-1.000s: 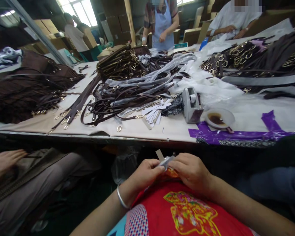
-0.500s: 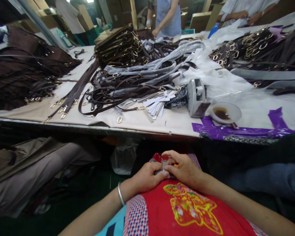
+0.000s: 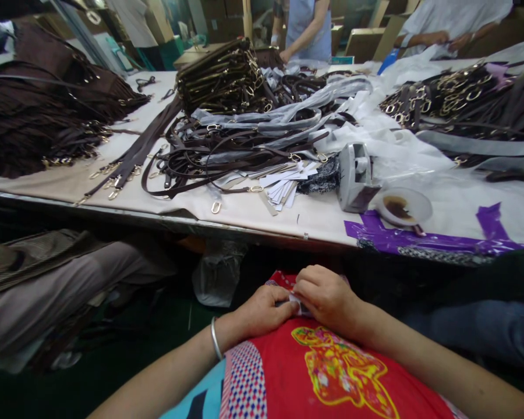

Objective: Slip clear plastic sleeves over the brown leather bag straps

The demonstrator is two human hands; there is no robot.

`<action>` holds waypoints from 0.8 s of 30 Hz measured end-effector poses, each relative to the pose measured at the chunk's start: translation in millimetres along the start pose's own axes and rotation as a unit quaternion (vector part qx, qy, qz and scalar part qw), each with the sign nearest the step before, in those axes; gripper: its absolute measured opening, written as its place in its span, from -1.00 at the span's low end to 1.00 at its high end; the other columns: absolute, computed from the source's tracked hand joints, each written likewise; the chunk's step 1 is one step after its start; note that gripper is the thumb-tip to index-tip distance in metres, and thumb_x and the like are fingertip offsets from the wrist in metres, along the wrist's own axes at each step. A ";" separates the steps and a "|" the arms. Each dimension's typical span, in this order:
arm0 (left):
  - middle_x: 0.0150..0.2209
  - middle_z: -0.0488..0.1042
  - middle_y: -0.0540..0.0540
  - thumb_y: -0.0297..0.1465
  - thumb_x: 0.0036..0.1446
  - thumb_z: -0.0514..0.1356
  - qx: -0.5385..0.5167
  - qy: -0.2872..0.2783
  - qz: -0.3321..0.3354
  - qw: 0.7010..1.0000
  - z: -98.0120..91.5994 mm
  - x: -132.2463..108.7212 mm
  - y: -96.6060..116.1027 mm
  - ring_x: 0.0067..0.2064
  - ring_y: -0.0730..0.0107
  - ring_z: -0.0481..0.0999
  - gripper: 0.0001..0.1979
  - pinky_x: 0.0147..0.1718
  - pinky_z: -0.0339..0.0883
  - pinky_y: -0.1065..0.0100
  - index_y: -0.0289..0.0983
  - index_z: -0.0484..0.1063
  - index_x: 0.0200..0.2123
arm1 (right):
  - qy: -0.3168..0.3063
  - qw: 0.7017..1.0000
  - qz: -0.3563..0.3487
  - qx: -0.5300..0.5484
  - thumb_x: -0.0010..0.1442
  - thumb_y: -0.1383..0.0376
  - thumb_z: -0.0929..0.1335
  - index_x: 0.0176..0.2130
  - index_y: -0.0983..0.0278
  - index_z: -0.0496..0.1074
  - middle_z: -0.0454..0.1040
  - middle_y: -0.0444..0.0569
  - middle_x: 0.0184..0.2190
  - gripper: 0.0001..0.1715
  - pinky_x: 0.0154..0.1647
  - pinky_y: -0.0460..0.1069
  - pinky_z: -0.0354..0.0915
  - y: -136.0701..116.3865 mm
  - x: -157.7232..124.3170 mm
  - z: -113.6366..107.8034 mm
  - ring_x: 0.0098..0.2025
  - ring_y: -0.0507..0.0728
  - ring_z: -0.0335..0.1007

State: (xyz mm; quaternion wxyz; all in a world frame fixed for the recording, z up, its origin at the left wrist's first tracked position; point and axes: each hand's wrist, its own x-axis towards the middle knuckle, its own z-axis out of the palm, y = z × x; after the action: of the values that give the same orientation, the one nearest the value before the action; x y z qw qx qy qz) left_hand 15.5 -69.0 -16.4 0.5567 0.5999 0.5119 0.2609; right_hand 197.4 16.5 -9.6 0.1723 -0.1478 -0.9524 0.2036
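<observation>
My left hand [image 3: 266, 311], with a silver bangle at the wrist, rests on my lap over the red apron [image 3: 283, 366]. Its thumb and fingers pinch a small grey-white piece [image 3: 296, 304], mostly covered by the fingers. My right hand [image 3: 327, 297] meets it from the other side, fingertips curled down and pressed together at the same piece. What else lies between the fingertips is too small and hidden to make out. Both hands are below the table's front edge.
Dark brown straps [image 3: 192, 166] with gold clasps lie heaped on the table [image 3: 323, 227]. Near its edge are white paper strips [image 3: 283, 189], a grey tape dispenser [image 3: 353, 177] and a shallow bowl [image 3: 404, 206] of brown liquid. Brown bags [image 3: 39, 110] are piled left; co-workers stand behind.
My right fingers have curled down over the small piece, hiding more of it; the orange bit beside them no longer shows. My left hand keeps its hold. The view has shifted slightly.
</observation>
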 end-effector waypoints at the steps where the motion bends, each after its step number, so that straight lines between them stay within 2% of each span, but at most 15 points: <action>1: -0.36 0.57 -0.06 -0.30 0.27 0.08 0.000 0.002 -0.004 1.000 0.5 -0.2 -0.4 -0.33 0.36 0.47 -0.69 -0.26 0.34 0.41 -0.34 0.55 -0.36 | 0.001 0.999 -0.029 -0.027 0.30 0.39 0.26 -0.44 0.32 0.41 0.40 0.00 -0.45 -0.72 -0.34 0.05 0.18 -1.1 -1.3 1.8 -0.39 0.12 0.23; 3: -0.36 0.57 -0.07 -0.27 0.27 0.09 0.002 0.004 0.000 1.000 1.3 -0.7 -1.1 -0.33 0.35 0.47 -0.68 -0.28 0.33 0.41 -0.33 0.56 -0.34 | -0.017 0.998 -0.061 -0.025 0.32 0.38 0.25 -0.40 0.33 0.44 0.43 0.02 -0.41 -0.73 -0.31 0.07 0.19 -2.9 -3.2 0.7 -0.37 0.13 0.24; 5: -0.35 0.57 -0.07 -0.25 0.27 0.10 0.005 0.003 0.012 1.000 1.7 -1.4 -1.7 -0.32 0.34 0.48 -0.68 -0.27 0.33 0.41 -0.32 0.58 -0.32 | -0.048 0.997 -0.038 0.056 0.34 0.35 0.25 -0.32 0.33 0.49 0.46 0.05 -0.32 -0.73 -0.23 0.06 0.25 -3.4 -3.2 -5.3 -0.29 0.13 0.31; 7: -0.34 0.57 -0.07 -0.26 0.27 0.10 0.011 0.000 0.020 1.000 2.0 -1.9 -1.7 -0.31 0.34 0.48 -0.68 -0.26 0.33 0.41 -0.32 0.58 -0.29 | -0.073 0.981 0.031 0.175 0.35 0.33 0.25 -0.30 0.32 0.52 0.47 0.04 -0.27 -0.71 -0.17 0.02 0.30 -2.6 -1.3 -11.8 -0.23 0.11 0.37; 9: -0.34 0.57 -0.07 -0.27 0.26 0.11 0.017 -0.003 0.025 1.000 2.0 -2.1 -1.0 -0.29 0.34 0.49 -0.70 -0.25 0.33 0.42 -0.32 0.58 -0.27 | -0.088 0.948 0.124 0.281 0.30 0.34 0.31 -0.37 0.32 0.53 0.47 -0.01 -0.29 -0.74 -0.21 -0.04 0.32 -0.9 2.0 -14.0 -0.26 0.07 0.41; 11: -0.33 0.58 -0.07 -0.29 0.24 0.11 0.021 -0.004 0.030 0.999 1.8 -2.5 0.3 -0.27 0.32 0.50 -0.71 -0.24 0.34 0.42 -0.32 0.58 -0.24 | -0.097 0.912 0.214 0.335 0.16 0.38 0.39 -0.45 0.31 0.51 0.47 -0.06 -0.35 -0.85 -0.27 -0.06 0.32 0.9 5.4 -11.1 -0.31 0.05 0.42; 13: -0.30 0.58 -0.09 -0.29 0.24 0.11 0.022 -0.003 0.034 0.999 1.7 -3.2 1.4 -0.25 0.31 0.51 -0.71 -0.22 0.34 0.41 -0.33 0.58 -0.23 | -0.109 0.893 0.280 0.336 0.05 0.41 0.43 -0.41 0.30 0.51 0.49 -0.09 -0.37 -0.98 -0.30 -0.06 0.30 2.4 7.9 -5.8 -0.33 0.07 0.42; 15: -0.28 0.59 -0.10 -0.30 0.24 0.10 0.025 0.000 0.035 0.999 1.9 -4.3 1.6 -0.25 0.30 0.51 -0.71 -0.22 0.34 0.41 -0.32 0.59 -0.23 | -0.138 0.892 0.307 0.301 0.06 0.38 0.42 -0.30 0.27 0.53 0.52 -0.10 -0.36 -0.89 -0.32 -0.06 0.27 3.4 8.9 -1.5 -0.33 0.08 0.41; 17: -0.29 0.59 -0.10 -0.30 0.24 0.10 0.035 0.001 0.033 0.999 2.8 -5.2 0.6 -0.25 0.30 0.51 -0.71 -0.22 0.34 0.40 -0.32 0.59 -0.23 | -0.180 0.897 0.298 0.272 0.13 0.34 0.38 -0.29 0.26 0.53 0.53 -0.11 -0.36 -0.89 -0.33 -0.05 0.24 3.4 8.2 0.7 -0.34 0.07 0.41; 19: -0.32 0.58 -0.10 -0.31 0.23 0.11 0.045 0.002 0.031 0.998 4.2 -5.8 -0.9 -0.27 0.30 0.50 -0.72 -0.23 0.34 0.40 -0.32 0.59 -0.24 | -0.205 0.901 0.282 0.259 0.16 0.34 0.35 -0.37 0.27 0.51 0.52 -0.11 -0.40 -0.89 -0.34 -0.06 0.22 1.8 6.6 1.4 -0.37 0.06 0.39; 22: -0.37 0.57 -0.08 -0.30 0.22 0.11 0.050 0.007 0.017 0.999 5.9 -5.9 -2.4 -0.29 0.31 0.48 -0.72 -0.25 0.34 0.40 -0.31 0.59 -0.26 | -0.190 0.917 0.278 0.213 0.19 0.33 0.34 -0.43 0.29 0.43 0.47 -0.10 -0.44 -0.85 -0.40 -0.06 0.17 -3.5 3.5 3.7 -0.41 0.05 0.33; 24: -0.39 0.55 -0.06 -0.29 0.22 0.12 0.046 0.004 0.001 0.999 5.5 -5.6 -2.4 -0.32 0.33 0.46 -0.73 -0.29 0.33 0.41 -0.31 0.58 -0.27 | -0.157 0.942 0.252 0.156 0.23 0.33 0.31 -0.41 0.30 0.40 0.44 -0.07 -0.41 -0.82 -0.38 -0.05 0.16 -7.3 0.7 7.3 -0.39 0.06 0.31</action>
State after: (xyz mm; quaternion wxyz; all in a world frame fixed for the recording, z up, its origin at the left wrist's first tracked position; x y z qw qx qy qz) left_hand 17.7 -76.7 -18.5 0.5266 0.6239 0.5252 0.2401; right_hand 192.3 7.9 -12.5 -0.0153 -0.3208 -0.8553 0.4066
